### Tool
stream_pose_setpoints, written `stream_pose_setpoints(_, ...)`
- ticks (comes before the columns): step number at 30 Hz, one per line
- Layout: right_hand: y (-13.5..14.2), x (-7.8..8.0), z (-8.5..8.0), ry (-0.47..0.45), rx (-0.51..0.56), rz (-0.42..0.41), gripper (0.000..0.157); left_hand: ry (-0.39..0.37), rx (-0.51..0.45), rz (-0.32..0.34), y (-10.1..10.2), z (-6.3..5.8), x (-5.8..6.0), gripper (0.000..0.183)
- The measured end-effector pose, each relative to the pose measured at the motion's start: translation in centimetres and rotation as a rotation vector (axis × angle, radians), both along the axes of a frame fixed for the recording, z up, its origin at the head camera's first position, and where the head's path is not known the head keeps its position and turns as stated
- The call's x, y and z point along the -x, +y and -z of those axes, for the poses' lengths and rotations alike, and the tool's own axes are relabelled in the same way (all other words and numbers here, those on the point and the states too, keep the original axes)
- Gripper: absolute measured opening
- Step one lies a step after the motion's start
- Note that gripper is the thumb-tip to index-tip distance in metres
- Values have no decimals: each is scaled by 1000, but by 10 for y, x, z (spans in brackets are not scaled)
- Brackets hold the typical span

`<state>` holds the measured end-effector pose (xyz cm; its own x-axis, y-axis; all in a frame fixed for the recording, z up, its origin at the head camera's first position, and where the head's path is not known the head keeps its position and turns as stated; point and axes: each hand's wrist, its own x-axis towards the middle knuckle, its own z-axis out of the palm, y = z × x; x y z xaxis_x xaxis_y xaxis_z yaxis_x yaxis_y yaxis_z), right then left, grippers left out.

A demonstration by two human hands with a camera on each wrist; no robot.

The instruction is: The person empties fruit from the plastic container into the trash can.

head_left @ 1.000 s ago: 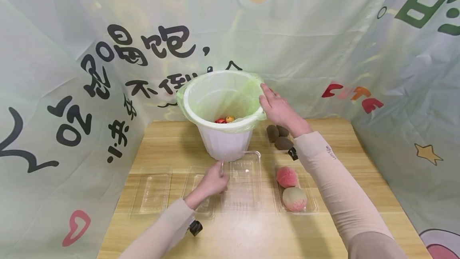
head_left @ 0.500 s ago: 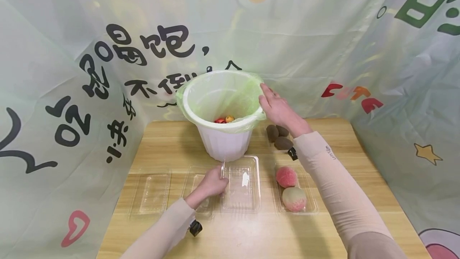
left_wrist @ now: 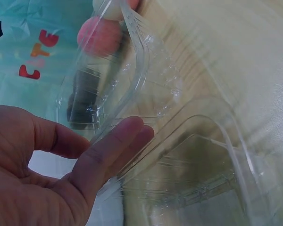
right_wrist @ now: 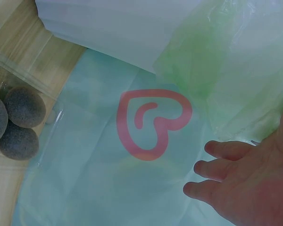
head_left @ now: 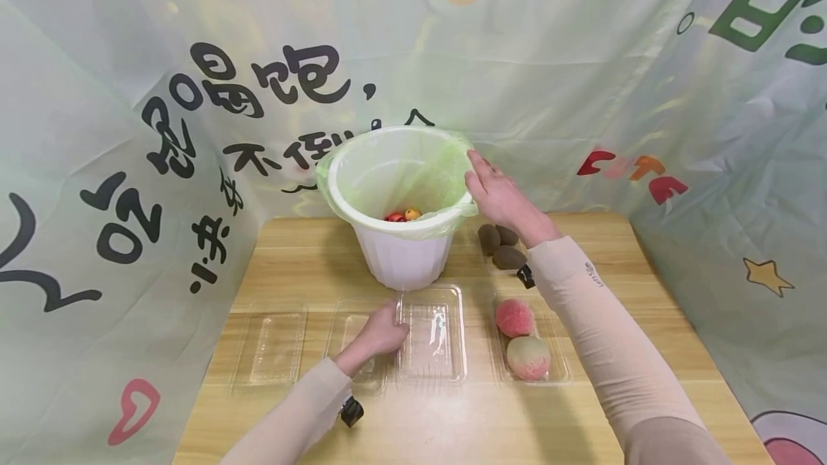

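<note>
My left hand [head_left: 382, 329] pinches the left edge of a clear plastic container [head_left: 431, 336] in front of the bucket; in the left wrist view its thumb and fingers [left_wrist: 127, 129] meet at the container's edge. My right hand [head_left: 504, 196] rests with straight fingers against the right side of the white bucket's rim [head_left: 388, 222]. A thin green plastic bag [right_wrist: 198, 61] lines the bucket and folds over its rim. Small red and yellow fruits [head_left: 412, 214] lie inside the bucket.
Two more clear containers [head_left: 248, 379] stand to the left on the wooden table [head_left: 439, 422]. On the right, one holds two pinkish peaches [head_left: 530, 359]. Behind it several brown kiwis [head_left: 509, 257] sit in another container. Printed cloth walls [head_left: 549, 106] enclose the back and sides.
The held container's raised far edge has come down and toward me, with my left hand shifting slightly. My right hand has stayed at the bucket rim.
</note>
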<state>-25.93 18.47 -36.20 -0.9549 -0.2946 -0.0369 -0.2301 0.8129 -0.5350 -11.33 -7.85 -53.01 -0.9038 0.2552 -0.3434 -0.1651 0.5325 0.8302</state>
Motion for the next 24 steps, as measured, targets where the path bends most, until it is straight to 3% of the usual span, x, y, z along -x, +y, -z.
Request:
stream_pose_setpoints(12,1,0,1,5,9,2,68,-24,6,-17,4,1,-1,72)
stream_pose_setpoints(24,2,0,1,7,12,-8,68,11,48,12,5,4,-1,73)
